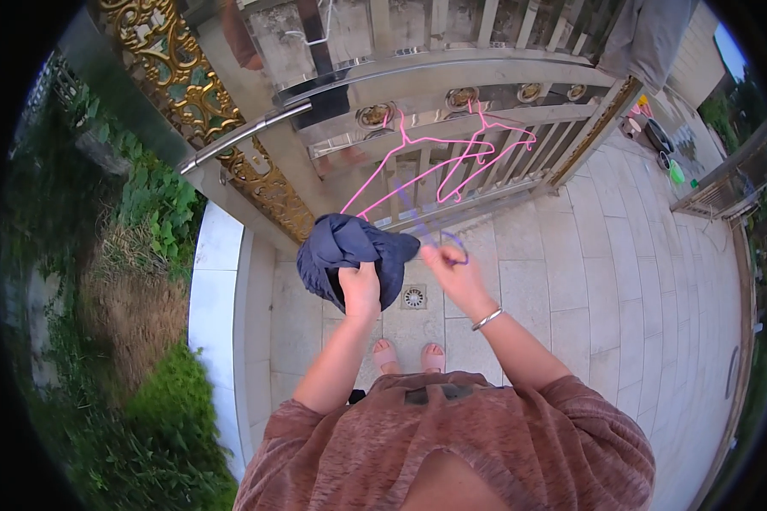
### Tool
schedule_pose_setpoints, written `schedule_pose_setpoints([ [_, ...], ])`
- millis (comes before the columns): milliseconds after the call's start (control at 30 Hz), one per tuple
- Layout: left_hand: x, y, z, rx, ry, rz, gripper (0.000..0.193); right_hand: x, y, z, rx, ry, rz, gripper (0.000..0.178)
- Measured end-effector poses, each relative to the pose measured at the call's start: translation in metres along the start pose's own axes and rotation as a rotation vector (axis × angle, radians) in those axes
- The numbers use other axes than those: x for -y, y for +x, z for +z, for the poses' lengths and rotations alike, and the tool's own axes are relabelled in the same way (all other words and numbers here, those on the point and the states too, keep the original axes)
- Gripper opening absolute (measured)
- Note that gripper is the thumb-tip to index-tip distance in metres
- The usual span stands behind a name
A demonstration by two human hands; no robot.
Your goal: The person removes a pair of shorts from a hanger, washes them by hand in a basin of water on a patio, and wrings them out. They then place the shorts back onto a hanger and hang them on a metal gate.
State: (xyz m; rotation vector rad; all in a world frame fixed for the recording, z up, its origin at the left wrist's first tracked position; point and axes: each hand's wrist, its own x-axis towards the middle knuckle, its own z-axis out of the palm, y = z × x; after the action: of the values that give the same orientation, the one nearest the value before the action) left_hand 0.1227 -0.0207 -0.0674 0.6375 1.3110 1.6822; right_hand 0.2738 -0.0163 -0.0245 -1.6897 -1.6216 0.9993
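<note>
Pink hangers [452,157] on the metal railing [418,102] ahead, left hand [360,288] clutching dark cloth [349,251], right hand [452,271] pinching a purple hanger [439,234].

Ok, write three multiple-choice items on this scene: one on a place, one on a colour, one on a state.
1. Where do the pink hangers hang?
A. on the railing
B. on the floor
C. on a tree

2. What colour is the cloth?
A. white
B. dark blue
C. red

3. How is the cloth held?
A. spread flat
B. folded neatly
C. bunched in the left hand

Answers:
1 A, their hooks sit over the metal rail.
2 B, it shows dark blue against the pale tiles.
3 C, it is gathered in a lump above the fist, while the right hand holds a purple hanger.
</note>
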Motion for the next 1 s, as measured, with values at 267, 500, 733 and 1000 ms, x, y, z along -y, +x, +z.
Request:
schedule_pose_setpoints([
  [267,-0.024,-0.024,0.023,0.100,-0.204,-0.338,0.021,-0.053,0.005,0.024,0.023,0.465,-0.087,0.025],
  [500,-0.070,-0.007,0.001,0.334,-0.317,-0.657,0.031,-0.058,0.016,-0.021,0.203,0.838,0.204,0.024],
  [733,-0.096,0.011,0.009,0.247,-0.753,-0.571,0.030,-0.070,0.030,-0.023,0.228,0.430,-0.038,0.017],
  [1000,-0.083,0.029,0.002,0.442,-0.790,-0.337,0.024,-0.027,0.024,-0.027,0.439,1.344,0.233,0.013],
])
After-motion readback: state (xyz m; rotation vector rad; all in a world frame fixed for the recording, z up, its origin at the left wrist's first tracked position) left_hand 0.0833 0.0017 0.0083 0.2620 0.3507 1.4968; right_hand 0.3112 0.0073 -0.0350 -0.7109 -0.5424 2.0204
